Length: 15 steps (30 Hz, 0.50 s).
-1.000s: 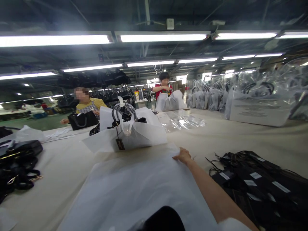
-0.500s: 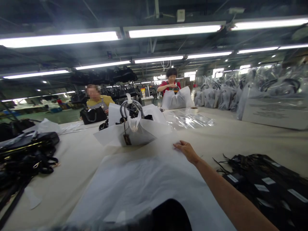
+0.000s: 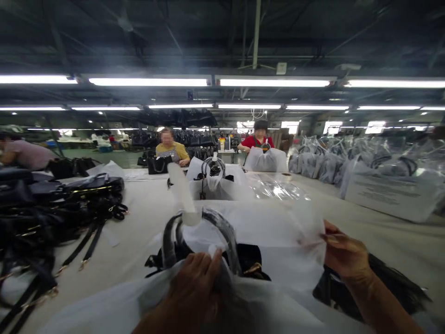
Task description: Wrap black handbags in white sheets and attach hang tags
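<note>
A black handbag (image 3: 251,257) stands in front of me, partly hidden by white wrapping paper (image 3: 285,269). Its two handles (image 3: 222,227) are sleeved in clear plastic, and a pale strip (image 3: 181,190) rises from one of them. My left hand (image 3: 198,283) is closed on the paper's near side, against the bag below the handles. To the right, my right hand (image 3: 347,255) pinches the far sheet's edge between thumb and fingers, holding it raised. The lower part of the bag is covered.
Another paper-wrapped handbag (image 3: 215,183) stands beyond. Clear plastic bags (image 3: 278,186) and a tape roll (image 3: 286,176) lie behind it. Black bags with straps (image 3: 86,199) pile up left; plastic-covered bags (image 3: 392,190) line the right. Two co-workers (image 3: 172,150) sit or stand across the table.
The black handbag now stands on the sheet, where only a dark edge showed low in view. My left hand has appeared on the paper; my right hand has lifted the sheet's edge.
</note>
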Each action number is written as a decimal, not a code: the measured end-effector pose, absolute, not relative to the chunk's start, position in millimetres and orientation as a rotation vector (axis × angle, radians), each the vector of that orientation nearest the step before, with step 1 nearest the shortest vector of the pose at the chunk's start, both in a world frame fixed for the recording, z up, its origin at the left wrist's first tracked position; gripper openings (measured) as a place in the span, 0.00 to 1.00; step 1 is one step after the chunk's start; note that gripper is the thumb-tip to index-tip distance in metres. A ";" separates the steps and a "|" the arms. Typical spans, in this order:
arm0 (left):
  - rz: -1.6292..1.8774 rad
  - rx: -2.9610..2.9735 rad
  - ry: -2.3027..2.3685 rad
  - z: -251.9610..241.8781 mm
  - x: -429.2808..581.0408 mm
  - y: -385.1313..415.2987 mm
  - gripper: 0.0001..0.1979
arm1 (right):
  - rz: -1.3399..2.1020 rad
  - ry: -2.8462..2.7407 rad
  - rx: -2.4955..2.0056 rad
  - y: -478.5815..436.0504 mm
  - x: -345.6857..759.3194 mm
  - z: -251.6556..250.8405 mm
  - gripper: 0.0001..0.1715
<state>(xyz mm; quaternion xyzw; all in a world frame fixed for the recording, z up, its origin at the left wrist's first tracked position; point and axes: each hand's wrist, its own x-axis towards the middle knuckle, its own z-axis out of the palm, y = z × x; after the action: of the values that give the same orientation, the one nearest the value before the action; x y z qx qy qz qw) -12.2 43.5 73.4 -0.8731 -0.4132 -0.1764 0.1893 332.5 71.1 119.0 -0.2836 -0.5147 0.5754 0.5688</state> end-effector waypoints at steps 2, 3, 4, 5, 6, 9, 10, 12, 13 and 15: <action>-0.414 -2.504 -1.228 77.7 -9.7 39.1 0.32 | 1.350 -1.225 -0.727 57.1 338.7 121.5 0.24; -0.383 -2.530 -1.254 79.6 -9.2 37.8 0.32 | 1.317 -1.222 -0.758 53.1 339.3 128.4 0.27; -0.362 -2.549 -1.279 81.3 -8.9 37.0 0.32 | 1.270 -1.226 -0.790 51.4 338.0 139.6 0.28; -0.347 -2.564 -1.298 82.9 -8.8 36.6 0.33 | 1.210 -1.253 -0.825 52.3 334.6 154.7 0.28; -0.335 -2.578 -1.312 84.2 -8.7 36.5 0.33 | 1.141 -1.315 -0.865 56.1 329.0 172.6 0.26; -0.323 -2.612 -1.315 86.7 -8.9 36.5 0.35 | 0.853 -1.759 -1.043 84.5 298.0 226.4 0.22; -0.328 -2.618 -1.308 87.0 -8.9 36.5 0.36 | 0.733 -1.946 -1.132 98.6 283.2 238.6 0.23; -0.352 -2.625 -1.291 86.8 -9.3 36.1 0.38 | 0.619 -2.154 -1.307 129.1 249.0 247.2 0.23; -0.364 -2.629 -1.283 86.2 -9.7 35.8 0.38 | 0.559 -2.251 -1.480 143.5 231.0 243.6 0.24; -0.383 -2.641 -1.269 83.6 -10.8 35.6 0.38 | 0.522 -2.349 -1.583 165.7 198.1 224.3 0.21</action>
<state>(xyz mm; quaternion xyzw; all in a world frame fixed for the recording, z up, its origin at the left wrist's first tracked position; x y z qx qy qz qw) -10.8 35.6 83.6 -0.8899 -0.4274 -0.1289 0.0932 198.1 165.7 224.3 -0.5449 -0.8085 0.1798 0.1303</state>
